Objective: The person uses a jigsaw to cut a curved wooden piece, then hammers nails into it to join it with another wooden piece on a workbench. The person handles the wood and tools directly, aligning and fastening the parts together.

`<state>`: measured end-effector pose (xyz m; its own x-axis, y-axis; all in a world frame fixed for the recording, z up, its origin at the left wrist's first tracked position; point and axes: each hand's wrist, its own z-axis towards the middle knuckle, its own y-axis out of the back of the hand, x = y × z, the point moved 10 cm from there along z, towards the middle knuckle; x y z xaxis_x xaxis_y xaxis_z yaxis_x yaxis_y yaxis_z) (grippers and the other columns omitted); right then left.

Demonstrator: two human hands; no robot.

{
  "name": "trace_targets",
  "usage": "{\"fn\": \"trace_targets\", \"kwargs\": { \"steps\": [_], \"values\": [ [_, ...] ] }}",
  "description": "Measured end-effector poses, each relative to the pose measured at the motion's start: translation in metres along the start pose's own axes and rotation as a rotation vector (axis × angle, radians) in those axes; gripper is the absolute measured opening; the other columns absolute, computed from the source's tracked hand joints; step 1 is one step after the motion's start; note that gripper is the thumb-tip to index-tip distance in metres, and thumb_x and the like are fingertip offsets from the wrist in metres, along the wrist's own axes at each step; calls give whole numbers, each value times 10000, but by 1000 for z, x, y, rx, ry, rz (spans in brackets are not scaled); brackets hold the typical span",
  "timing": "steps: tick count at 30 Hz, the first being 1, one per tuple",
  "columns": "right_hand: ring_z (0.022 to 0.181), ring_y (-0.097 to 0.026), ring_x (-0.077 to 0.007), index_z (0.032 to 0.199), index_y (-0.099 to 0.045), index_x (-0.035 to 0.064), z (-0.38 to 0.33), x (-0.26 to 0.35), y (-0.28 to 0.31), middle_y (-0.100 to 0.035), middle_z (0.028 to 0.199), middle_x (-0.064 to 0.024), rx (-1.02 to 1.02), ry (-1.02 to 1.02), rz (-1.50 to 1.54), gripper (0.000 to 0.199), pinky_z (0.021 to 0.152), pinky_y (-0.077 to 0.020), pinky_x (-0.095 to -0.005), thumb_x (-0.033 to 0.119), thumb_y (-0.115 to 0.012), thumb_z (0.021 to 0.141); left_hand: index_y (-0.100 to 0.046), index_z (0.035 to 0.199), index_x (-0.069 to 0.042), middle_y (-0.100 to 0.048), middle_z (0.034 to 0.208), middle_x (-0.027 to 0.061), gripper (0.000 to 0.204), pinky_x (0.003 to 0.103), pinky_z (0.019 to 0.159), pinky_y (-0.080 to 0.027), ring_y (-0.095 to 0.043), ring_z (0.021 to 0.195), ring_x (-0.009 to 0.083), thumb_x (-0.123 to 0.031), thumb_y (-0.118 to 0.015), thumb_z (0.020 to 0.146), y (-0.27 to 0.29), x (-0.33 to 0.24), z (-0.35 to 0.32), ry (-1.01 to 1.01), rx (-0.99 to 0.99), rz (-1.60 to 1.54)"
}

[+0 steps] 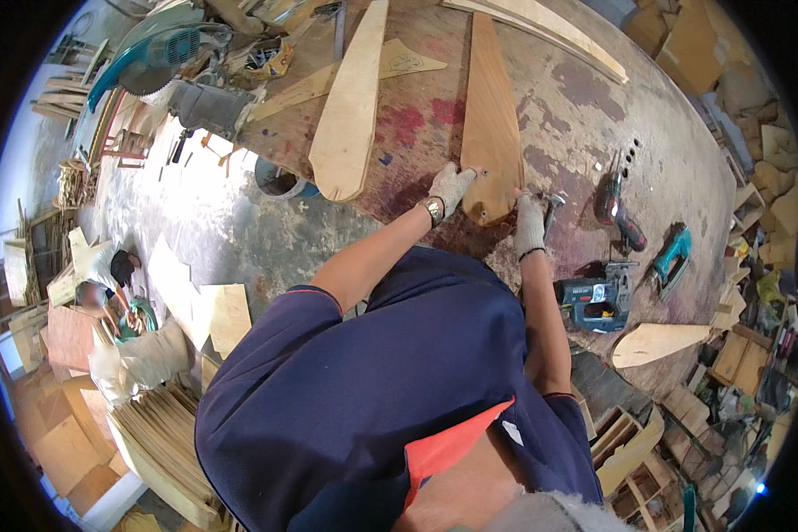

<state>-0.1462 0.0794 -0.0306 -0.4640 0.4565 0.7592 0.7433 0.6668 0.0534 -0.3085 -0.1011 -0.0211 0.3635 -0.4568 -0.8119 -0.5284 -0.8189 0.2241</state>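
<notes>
A long brown wooden board (490, 115), wide at the near end and narrower at the far end, lies on the worn worktable (576, 133). Two small dark round spots show near its rounded end. My left hand (452, 186), in a pale work glove, grips the board's left edge, fingertips over the top face. At the right edge, my gloved right hand (529, 222) has its fingers closed against the wood; their undersides are hidden. Just beside that hand is a metal-headed tool (554, 203), perhaps a hammer. A paler board (350, 115) of similar shape lies to the left.
Right of me lie a drill (608, 197), a jigsaw (598, 300), a teal power tool (674, 255) and a pale wood piece (658, 342). A circular-bladed saw (155, 66) stands far left. Another person (120, 275) works low at the left, near stacked boards (164, 452).
</notes>
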Motion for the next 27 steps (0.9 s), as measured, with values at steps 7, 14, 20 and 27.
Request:
{"fn": "trace_targets", "kwargs": {
  "steps": [7,14,20,27],
  "values": [
    [734,-639,-213,1025,-624,77,-38,-8,-66,-631,886,-65,347,-173,185,331,632,-537,-389,399,-692,995,-723,1122,37,-755,1005,167,610,407,821,-539,-715,918,275,-546,-673,953,61,-4,15,-3,-199,-1],
    [734,-680,-200,1139,-646,44,-46,-30,-51,-649,897,-46,373,-162,51,346,654,-552,-355,376,-636,1042,-746,994,37,-721,852,59,464,335,700,-518,-610,764,115,-427,-715,980,111,-2,-18,-55,-203,-268],
    [738,-659,-169,1318,-613,22,-42,-43,-29,-678,906,-25,397,-107,4,460,627,-503,-339,404,-593,1063,-709,878,-2,-609,730,16,490,337,619,-445,-512,698,112,-485,-729,956,213,-9,-43,-146,-492,30],
    [717,-661,-169,1324,-608,8,-37,-43,-31,-670,899,-30,416,-76,-32,460,607,-501,-331,394,-562,1078,-642,759,-25,-486,649,7,526,345,596,-376,-417,660,121,-509,-736,943,320,-39,-44,-274,-522,-9]
  ]
}}
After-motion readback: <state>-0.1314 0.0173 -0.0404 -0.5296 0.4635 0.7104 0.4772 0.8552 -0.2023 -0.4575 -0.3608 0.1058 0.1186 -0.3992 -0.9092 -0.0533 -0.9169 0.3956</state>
